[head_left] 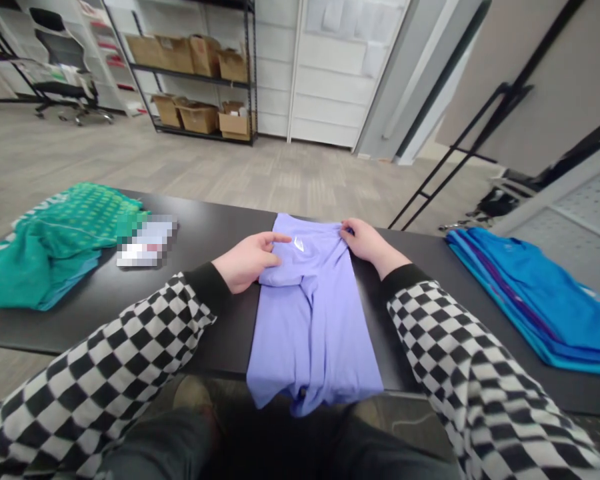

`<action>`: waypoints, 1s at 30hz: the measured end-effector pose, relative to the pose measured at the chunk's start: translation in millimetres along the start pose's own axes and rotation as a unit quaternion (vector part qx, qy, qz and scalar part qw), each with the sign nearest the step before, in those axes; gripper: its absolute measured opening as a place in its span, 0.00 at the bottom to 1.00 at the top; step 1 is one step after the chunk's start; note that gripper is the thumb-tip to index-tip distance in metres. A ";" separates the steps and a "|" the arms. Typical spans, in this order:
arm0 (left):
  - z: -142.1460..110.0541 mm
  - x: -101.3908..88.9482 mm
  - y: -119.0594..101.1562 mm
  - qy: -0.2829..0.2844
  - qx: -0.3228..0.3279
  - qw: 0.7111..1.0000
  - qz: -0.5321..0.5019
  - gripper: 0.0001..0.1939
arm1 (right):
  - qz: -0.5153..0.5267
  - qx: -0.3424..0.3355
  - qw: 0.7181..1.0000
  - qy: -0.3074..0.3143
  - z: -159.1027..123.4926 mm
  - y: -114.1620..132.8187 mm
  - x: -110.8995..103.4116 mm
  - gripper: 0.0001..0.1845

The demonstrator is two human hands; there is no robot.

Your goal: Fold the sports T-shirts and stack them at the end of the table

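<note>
A black tabletop (205, 233) runs across the view, with a grey carpeted floor and shelves of cardboard boxes (190, 87) beyond it. To the right lies a stack of folded blue garments (520, 300) with a smooth, slightly sheen-like fabric. To the left sits a rumpled teal garment (45, 253) with a dotted green print, just beside a small white item (145, 241) (too blurred to identify). Between them, a lavender garment (313, 340) of soft, thin knit lies folded into a long, narrow strip, its near end hanging over the table edge. Both forearms, in black-and-white checkered sleeves (95, 373) with black ribbed cuffs, angle inward. The left hand (245, 260) rests on the garment's upper left, fingers open and loosely extended towards a small white logo (299, 245). The right hand (367, 243) sits at the far right edge, fingers curled over bunched cloth, though whether they pinch it is hard to tell.
</note>
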State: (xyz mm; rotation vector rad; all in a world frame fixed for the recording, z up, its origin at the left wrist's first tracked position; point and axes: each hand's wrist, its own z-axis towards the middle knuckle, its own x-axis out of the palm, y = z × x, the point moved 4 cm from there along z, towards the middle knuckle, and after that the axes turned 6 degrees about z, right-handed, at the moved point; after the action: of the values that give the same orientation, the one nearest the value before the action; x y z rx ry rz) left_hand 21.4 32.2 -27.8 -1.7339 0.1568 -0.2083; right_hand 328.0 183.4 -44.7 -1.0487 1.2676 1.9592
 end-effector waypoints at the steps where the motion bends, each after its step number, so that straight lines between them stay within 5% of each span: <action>1: -1.8 0.1 -0.6 0.004 -0.012 1.000 -0.004 0.35 | 0.000 0.003 1.000 -0.010 2.2 -1.0 -1.0 0.05; 7: -11.7 -1.2 -3.3 0.033 -0.068 0.997 0.010 0.44 | -0.028 0.035 0.996 -0.079 8.6 -3.3 -7.4 0.08; 14: -31.7 -8.4 -12.4 0.134 -0.132 0.980 0.065 0.34 | -0.057 0.077 0.993 -0.072 6.9 -4.4 -6.1 0.09; 23: -6.2 -27.1 -15.0 -0.081 -0.052 0.990 0.102 0.25 | -0.047 0.030 0.991 -0.122 -0.9 3.8 -8.3 0.22; 27: 16.9 -45.7 -14.4 -0.185 0.074 0.926 0.320 0.20 | -0.060 -0.029 0.987 -0.145 -7.3 20.9 -9.7 0.23; 30: 30.3 -45.1 -16.1 -0.135 0.184 0.839 0.494 0.20 | -0.063 -0.062 0.987 -0.133 -11.8 32.7 -6.6 0.22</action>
State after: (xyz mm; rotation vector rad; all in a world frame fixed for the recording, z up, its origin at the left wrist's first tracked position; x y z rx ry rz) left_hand -15.9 74.0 -19.3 -1.0960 0.7270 0.7253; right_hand 309.1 159.6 -26.5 -0.8671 0.9251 2.0214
